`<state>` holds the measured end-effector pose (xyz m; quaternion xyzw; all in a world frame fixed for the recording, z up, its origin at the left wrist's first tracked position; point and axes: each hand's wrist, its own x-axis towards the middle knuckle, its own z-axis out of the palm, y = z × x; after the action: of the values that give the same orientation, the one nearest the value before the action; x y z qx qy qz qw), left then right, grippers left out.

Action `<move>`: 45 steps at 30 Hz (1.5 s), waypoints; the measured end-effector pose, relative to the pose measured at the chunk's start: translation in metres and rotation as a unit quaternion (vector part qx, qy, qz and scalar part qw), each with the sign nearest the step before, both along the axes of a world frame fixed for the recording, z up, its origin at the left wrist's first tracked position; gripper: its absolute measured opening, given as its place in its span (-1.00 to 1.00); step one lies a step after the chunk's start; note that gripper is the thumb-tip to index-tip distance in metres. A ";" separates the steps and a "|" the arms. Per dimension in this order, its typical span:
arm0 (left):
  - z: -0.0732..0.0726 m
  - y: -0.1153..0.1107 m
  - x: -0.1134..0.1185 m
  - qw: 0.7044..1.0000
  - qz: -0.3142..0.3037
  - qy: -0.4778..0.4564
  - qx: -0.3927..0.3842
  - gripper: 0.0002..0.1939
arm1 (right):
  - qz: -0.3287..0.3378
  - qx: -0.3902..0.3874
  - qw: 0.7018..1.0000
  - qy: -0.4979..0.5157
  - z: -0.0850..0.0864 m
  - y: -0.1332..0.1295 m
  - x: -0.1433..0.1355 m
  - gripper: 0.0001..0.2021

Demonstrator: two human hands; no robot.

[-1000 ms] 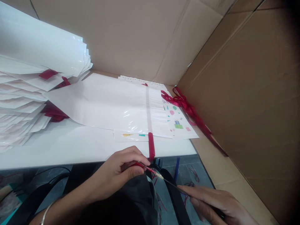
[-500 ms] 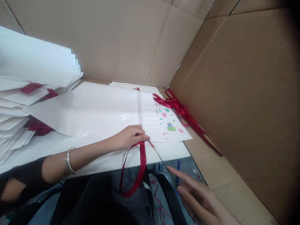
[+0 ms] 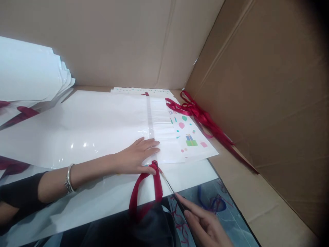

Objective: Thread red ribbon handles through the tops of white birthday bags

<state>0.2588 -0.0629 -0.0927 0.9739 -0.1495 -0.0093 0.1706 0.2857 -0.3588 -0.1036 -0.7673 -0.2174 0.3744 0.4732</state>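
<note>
My left hand (image 3: 140, 156) lies flat on a white sheet with a glossy film (image 3: 102, 120), fingers stretched out. Its thumb touches a dark red ribbon (image 3: 158, 185) at the sheet's near edge. The ribbon hangs in a loop over the table's edge towards my dark clothing. My right hand (image 3: 203, 219), at the lower right, grips a thin metal rod-like tool (image 3: 168, 183), with the index finger stretched along it. The tool's tip meets the upper end of the ribbon, beside my left thumb. My right palm hides most of the handle; its exact kind is unclear.
A bundle of red ribbons (image 3: 203, 116) lies to the right, against the cardboard wall (image 3: 269, 85). Under the sheet is a printed paper with balloons and gifts (image 3: 192, 140). White sheets (image 3: 28, 72) are stacked at the left. Red and blue scraps (image 3: 216, 202) lie below the table's edge.
My left hand has gone from pinching the ribbon's end to lying flat with fingers spread. The tool has moved down with my right hand, its tip still at the ribbon. The camera view has shifted.
</note>
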 end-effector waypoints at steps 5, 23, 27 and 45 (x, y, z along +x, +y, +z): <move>-0.008 0.001 -0.001 1.000 -0.013 0.010 0.018 -0.20 | -0.031 -0.012 0.999 0.033 0.004 0.008 -0.004 -0.48; -0.005 -0.006 0.000 0.999 -0.030 0.020 0.038 -0.18 | 0.002 -0.090 0.995 0.033 0.038 0.004 -0.037 -0.66; -0.004 -0.004 -0.002 0.998 -0.059 0.000 0.017 -0.25 | -0.009 -0.056 0.998 -0.008 0.032 0.029 -0.026 -0.80; 0.010 -0.052 -0.037 0.987 -0.125 -0.076 -0.066 -0.81 | 0.007 0.006 0.993 -0.115 0.018 0.039 -0.033 -0.83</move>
<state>0.2214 -0.1150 -0.0827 0.9319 -0.2833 0.0537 0.2201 0.2522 -0.3200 -0.0852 -0.8008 -0.2777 0.2857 0.4473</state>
